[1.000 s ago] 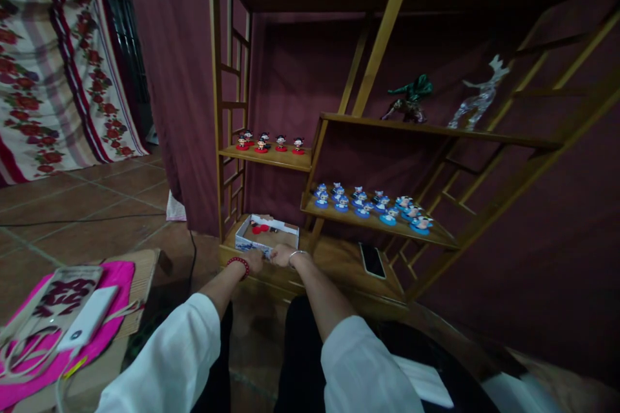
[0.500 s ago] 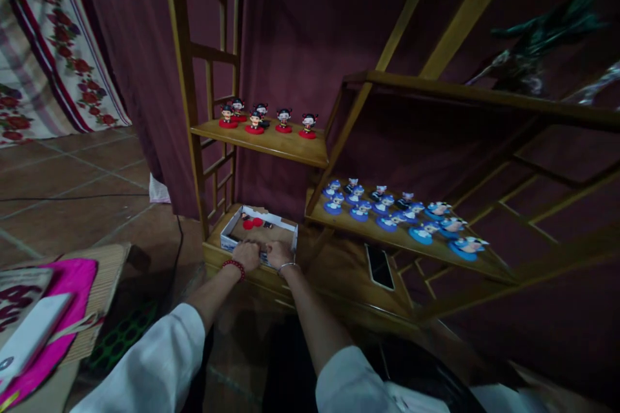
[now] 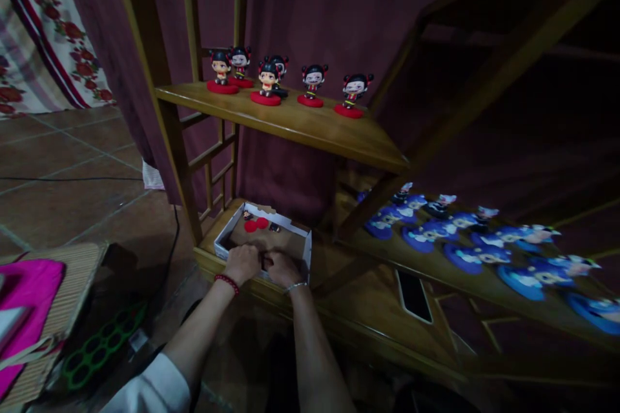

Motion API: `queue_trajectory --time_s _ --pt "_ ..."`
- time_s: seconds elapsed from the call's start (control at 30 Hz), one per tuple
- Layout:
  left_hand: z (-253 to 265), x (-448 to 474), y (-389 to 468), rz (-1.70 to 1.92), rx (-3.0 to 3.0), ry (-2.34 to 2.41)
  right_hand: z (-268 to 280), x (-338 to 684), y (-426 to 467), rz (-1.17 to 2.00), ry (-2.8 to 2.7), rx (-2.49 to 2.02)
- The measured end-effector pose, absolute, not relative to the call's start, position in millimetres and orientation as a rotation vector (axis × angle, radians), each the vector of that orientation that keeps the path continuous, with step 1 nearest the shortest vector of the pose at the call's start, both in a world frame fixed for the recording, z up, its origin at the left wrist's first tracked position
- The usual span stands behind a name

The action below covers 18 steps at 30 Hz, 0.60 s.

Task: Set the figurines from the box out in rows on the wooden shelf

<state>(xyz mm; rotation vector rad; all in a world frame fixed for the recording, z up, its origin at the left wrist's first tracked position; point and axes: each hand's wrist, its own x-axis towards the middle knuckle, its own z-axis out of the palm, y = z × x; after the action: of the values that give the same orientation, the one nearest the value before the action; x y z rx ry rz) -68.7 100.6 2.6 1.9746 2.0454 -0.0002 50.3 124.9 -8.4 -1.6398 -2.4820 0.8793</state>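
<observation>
My left hand point(image 3: 243, 263), with a red bead bracelet at the wrist, is over the near side of a shallow white cardboard box point(image 3: 223, 235). Close beside it is my right hand point(image 3: 281, 268), which wears a silver bracelet. Both hands have curled fingers, and whatever they pinch between them is too small and dark to name. Inside the box, red round bases point(image 3: 262, 223), a small doll figure point(image 3: 247, 215) and a small dark piece point(image 3: 274, 228) lie toward the far side.
Doll figurines on red bases point(image 3: 312, 85) stand on the wooden shelf point(image 3: 290, 121) above the box. Several blue figurines point(image 3: 429, 232) fill a shelf to the right. A phone point(image 3: 414, 297) lies on the lower board. Pink cloth point(image 3: 36, 290) is at the left.
My view has moved closer to the shelves, so the upper figurines and the box look larger. Both hands stay together over the near side of the box.
</observation>
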Motion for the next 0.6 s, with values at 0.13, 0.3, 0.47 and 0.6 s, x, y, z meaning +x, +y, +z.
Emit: queue_trajectory --time_s 0.13,0.3,0.47,0.6 --pt "0 -76 112 0.022 1.941 2.047 -14 50 136 0.910 -2.440 -1.663" --pt "-2 -85 130 0.057 1.908 2.070 -14 52 160 0.745 -2.405 -1.718" --pt "-10 -94 151 0.071 1.884 2.055 -25 50 184 0.687 -2.349 -1.843" --pt "-20 -98 159 0.075 1.839 2.065 -37 46 194 0.754 -2.366 -1.796"
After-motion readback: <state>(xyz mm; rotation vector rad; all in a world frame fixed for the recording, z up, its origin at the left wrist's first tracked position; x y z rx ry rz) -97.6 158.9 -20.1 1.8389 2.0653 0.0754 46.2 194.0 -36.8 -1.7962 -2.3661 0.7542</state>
